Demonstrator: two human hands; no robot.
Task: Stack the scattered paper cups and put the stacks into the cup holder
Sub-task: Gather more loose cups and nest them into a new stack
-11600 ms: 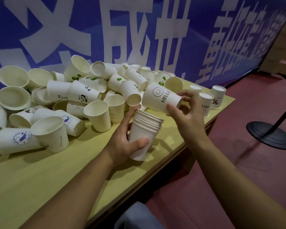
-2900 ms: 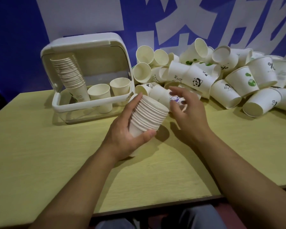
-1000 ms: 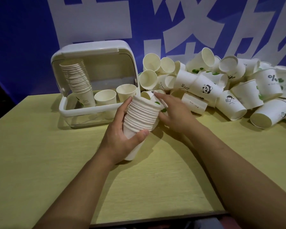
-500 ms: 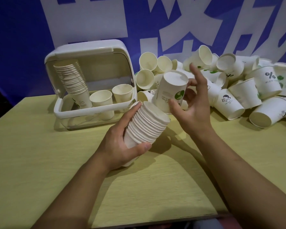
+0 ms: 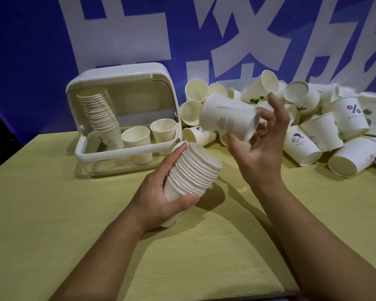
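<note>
My left hand (image 5: pixel 159 198) grips a stack of nested white paper cups (image 5: pixel 193 170), tilted with the rims toward the upper right. Above and to the right of it, my right hand (image 5: pixel 261 148) holds a single white paper cup (image 5: pixel 226 117) on its side in the air, blurred by motion. A pile of scattered paper cups (image 5: pixel 317 127) lies on the right of the yellow table (image 5: pixel 52 213). The white cup holder (image 5: pixel 122 118) stands open at the back left, with a tall stack (image 5: pixel 100 114) and two single cups (image 5: pixel 137 137) inside.
A blue banner with large white characters (image 5: pixel 182 40) hangs right behind the table. The table's near edge (image 5: pixel 226 295) runs along the bottom of the view, below my forearms.
My right hand took a cup from the pile, lifted it and is turning it onto its side above the stack. My left hand keeps holding the stack in about the same place.
</note>
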